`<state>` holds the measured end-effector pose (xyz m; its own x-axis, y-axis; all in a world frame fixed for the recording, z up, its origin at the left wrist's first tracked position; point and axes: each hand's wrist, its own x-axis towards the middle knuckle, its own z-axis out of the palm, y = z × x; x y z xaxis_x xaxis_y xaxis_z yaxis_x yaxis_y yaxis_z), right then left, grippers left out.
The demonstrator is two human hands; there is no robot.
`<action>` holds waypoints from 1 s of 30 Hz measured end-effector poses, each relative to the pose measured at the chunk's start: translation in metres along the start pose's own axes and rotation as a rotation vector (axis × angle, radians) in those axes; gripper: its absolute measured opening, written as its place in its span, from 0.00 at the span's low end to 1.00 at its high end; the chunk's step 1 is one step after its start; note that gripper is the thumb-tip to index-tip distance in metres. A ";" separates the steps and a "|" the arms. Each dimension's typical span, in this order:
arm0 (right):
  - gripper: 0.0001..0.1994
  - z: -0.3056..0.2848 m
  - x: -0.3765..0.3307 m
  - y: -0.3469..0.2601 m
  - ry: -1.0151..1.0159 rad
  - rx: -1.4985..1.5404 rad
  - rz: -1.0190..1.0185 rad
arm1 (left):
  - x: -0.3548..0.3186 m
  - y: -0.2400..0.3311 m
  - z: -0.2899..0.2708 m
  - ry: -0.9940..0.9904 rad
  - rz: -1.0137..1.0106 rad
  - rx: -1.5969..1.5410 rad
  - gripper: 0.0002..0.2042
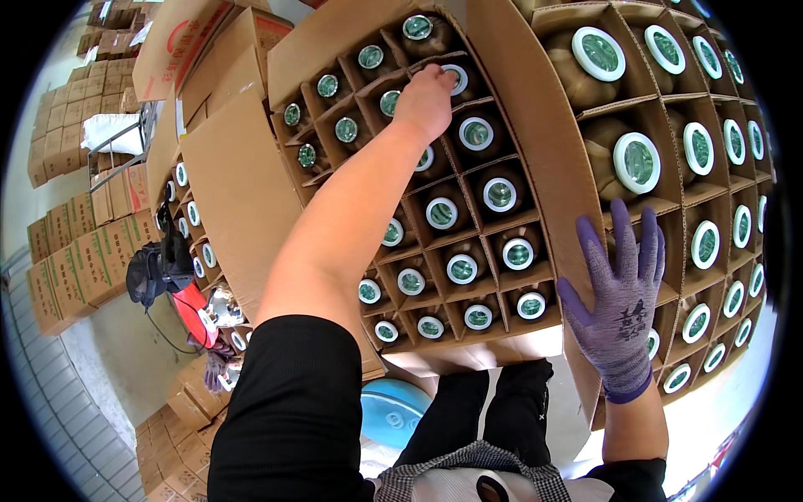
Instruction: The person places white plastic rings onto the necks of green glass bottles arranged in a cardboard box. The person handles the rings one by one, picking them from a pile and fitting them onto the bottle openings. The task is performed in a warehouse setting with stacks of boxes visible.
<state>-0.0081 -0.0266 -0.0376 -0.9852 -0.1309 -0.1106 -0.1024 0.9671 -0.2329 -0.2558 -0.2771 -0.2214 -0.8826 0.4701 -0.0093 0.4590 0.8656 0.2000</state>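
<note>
A white-ringed flask (457, 81) is standing upright in a carton (301, 54), its long axis pointing up, its mouth partly showing just right of the bare left hand's (425, 105) fingertips. Left of those fingers, ringless flasks (327, 86) are sitting in neighbouring cells. The fingers are bunching closely over the white ring (464, 76); whether they are gripping or merely touching it, one cannot tell. Farther right, the gloved right hand (621, 314), well apart from that flask, is spreading its fingers wide across the flap's (548, 159) edge, visibly grasping nothing.
</note>
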 end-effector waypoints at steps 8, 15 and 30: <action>0.32 0.000 0.001 -0.001 -0.008 -0.006 -0.007 | 0.028 0.002 0.003 0.119 -0.288 -0.198 0.12; 0.31 -0.001 0.001 0.002 0.009 0.011 -0.017 | 0.041 -0.016 0.007 0.064 -0.497 -0.232 0.08; 0.30 -0.001 0.001 -0.001 0.007 0.020 -0.011 | 0.023 -0.012 -0.001 0.280 0.021 -0.052 0.18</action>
<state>-0.0094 -0.0279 -0.0365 -0.9850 -0.1400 -0.1014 -0.1105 0.9610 -0.2535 -0.2813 -0.2767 -0.2229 -0.8702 0.4154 0.2649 0.4777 0.8430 0.2472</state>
